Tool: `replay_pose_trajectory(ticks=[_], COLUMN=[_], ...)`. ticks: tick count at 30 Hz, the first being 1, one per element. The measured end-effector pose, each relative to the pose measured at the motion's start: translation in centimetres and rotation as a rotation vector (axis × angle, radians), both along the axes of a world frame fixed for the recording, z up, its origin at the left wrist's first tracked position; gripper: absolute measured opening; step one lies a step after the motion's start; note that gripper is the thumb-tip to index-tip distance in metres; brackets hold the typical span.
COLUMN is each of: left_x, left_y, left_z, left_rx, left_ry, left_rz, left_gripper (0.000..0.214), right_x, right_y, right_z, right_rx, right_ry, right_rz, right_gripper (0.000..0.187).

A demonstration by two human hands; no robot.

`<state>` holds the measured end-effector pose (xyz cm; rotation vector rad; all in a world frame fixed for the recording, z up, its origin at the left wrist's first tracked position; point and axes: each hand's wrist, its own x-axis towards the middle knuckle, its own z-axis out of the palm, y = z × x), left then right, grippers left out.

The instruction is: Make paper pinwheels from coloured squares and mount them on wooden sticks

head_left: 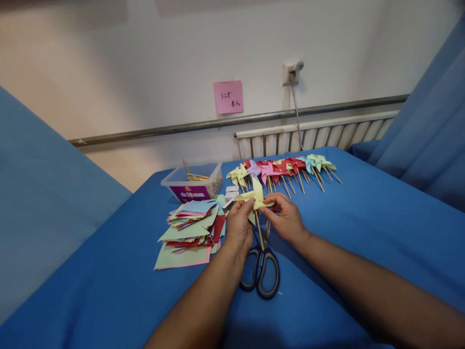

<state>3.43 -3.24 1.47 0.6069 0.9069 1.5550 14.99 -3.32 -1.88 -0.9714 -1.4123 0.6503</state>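
Observation:
Both my hands hold a yellow paper pinwheel [255,196] on a thin wooden stick above the blue table [345,228]. My left hand [239,226] pinches the pinwheel's left blade, fingers closed. My right hand [285,216] grips its right side near the centre, fingers also closed. The stick hangs down between my hands towards black-handled scissors [262,269] lying on the cloth just below.
A pile of cut coloured paper squares [191,231] lies left of my hands. Behind it stands a clear plastic box [193,183] with wooden sticks. A row of finished pinwheels [286,168] lies at the back. A pink note [228,97] and radiator are on the wall.

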Motion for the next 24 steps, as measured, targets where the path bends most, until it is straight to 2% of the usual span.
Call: replay_pose_trajectory(ticks=[3, 6, 9, 12, 16, 20, 24], left_x=[0.01, 0.05, 0.06, 0.03, 0.08, 0.18, 0.17], left_y=[0.01, 0.05, 0.12, 0.13, 0.01, -0.02, 0.05], left_z=[-0.02, -0.11, -0.24, -0.28, -0.29, -0.44, -0.53], left_rx=[-0.009, -0.011, -0.012, -0.022, -0.036, -0.042, -0.041], left_ry=[-0.023, -0.022, -0.005, -0.009, -0.006, -0.008, -0.013], left_rz=[-0.021, -0.016, -0.009, -0.022, -0.043, -0.059, -0.064], left_gripper=[0.025, 0.025, 0.024, 0.024, 0.027, 0.029, 0.025], right_x=[0.3, 0.66, 0.85, 0.71, 0.5, 0.6, 0.59], right_y=[0.14, 0.29, 0.39, 0.35, 0.22, 0.38, 0.61], right_z=[0.29, 0.49, 0.5, 0.36, 0.17, 0.0, -0.21], right_rx=[0.079, 0.105, 0.115, 0.082, 0.012, 0.0, -0.014], right_ry=[-0.056, -0.12, -0.135, -0.097, -0.138, -0.159, -0.065], right_rz=[0.0, -0.019, -0.022, -0.028, -0.083, -0.128, -0.092], right_gripper=[0.02, 0.01, 0.011, 0.012, 0.034, 0.027, 0.022])
